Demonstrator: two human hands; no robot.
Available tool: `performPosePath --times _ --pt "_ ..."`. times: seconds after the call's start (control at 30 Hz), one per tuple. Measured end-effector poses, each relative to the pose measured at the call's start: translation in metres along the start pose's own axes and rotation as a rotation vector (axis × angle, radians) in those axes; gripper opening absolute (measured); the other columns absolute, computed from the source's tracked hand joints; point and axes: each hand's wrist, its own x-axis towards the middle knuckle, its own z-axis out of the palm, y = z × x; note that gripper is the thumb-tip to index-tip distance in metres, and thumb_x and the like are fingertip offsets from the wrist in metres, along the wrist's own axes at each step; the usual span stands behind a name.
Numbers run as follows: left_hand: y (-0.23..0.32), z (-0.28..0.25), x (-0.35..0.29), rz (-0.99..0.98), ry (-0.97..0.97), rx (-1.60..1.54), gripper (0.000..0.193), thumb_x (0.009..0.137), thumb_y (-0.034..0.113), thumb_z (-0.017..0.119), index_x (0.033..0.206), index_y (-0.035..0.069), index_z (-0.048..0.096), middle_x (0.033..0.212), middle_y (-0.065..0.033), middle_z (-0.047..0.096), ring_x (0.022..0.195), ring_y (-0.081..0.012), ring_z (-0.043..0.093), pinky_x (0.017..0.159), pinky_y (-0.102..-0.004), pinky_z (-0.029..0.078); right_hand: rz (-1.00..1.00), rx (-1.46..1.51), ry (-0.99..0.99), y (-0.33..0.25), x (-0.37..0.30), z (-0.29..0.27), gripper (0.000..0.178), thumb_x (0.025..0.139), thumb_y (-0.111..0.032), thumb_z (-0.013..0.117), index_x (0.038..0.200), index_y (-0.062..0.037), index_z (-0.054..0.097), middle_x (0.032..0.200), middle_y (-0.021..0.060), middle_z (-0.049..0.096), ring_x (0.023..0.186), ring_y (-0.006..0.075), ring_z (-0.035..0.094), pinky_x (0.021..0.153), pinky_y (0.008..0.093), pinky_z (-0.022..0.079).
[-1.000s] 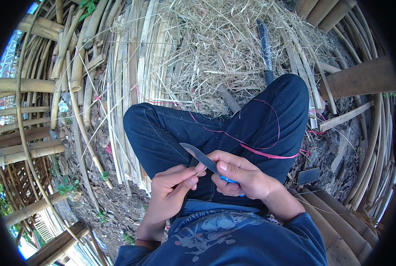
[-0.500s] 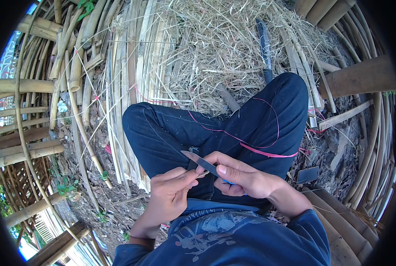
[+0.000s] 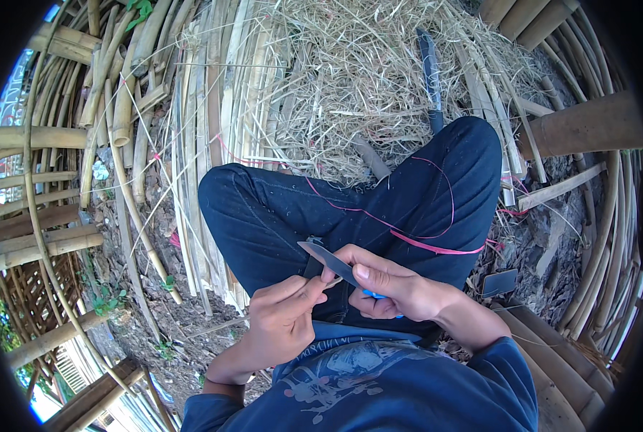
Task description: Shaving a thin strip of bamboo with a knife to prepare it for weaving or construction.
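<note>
My right hand [image 3: 400, 288] is closed around the blue handle of a small knife [image 3: 328, 258]. Its grey blade points up and left over my lap, with my right thumb and forefinger close along it. My left hand [image 3: 282, 317] is pinched shut just left of and below the blade, its fingertips almost meeting those of the right. Whatever it pinches is too thin and covered to make out. Both hands work above my crossed legs in dark trousers [image 3: 264, 205].
Pale bamboo strips [image 3: 228, 108] lie ahead on the left, beside a heap of shavings [image 3: 350, 79]. A long dark blade [image 3: 429, 72] rests on the heap near my right knee. Pink string [image 3: 440, 250] crosses my legs. Bamboo poles [image 3: 580, 129] frame the right side.
My left hand has drawn slightly down and turned, and the pale sliver seen at its fingertips no longer shows. The knife has shifted a little to the right.
</note>
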Motion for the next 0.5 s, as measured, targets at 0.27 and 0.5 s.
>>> performPosePath --times 0.27,0.5 --pt "-0.003 0.003 0.000 -0.061 0.002 -0.068 0.038 0.078 -0.019 0.051 0.111 -0.006 0.065 0.074 -0.0132 0.061 0.062 -0.0178 0.062 0.056 -0.0259 0.048 -0.048 -0.066 0.036 0.000 -0.001 -0.003 0.045 0.104 -0.047 0.030 0.132 -0.0136 0.040 0.069 -0.0061 0.031 0.056 0.0039 0.026 0.049 0.0191 0.022" --pt "0.000 0.009 0.000 -0.263 0.001 -0.346 0.015 0.092 -0.002 0.057 0.101 -0.007 0.068 0.078 -0.0107 0.066 0.063 -0.0105 0.055 0.058 -0.0229 0.045 -0.061 -0.090 -0.040 0.003 -0.006 -0.010 0.053 0.105 -0.044 0.029 0.147 -0.0108 0.029 0.065 -0.0070 0.029 0.056 0.0046 0.027 0.050 0.0203 0.023"
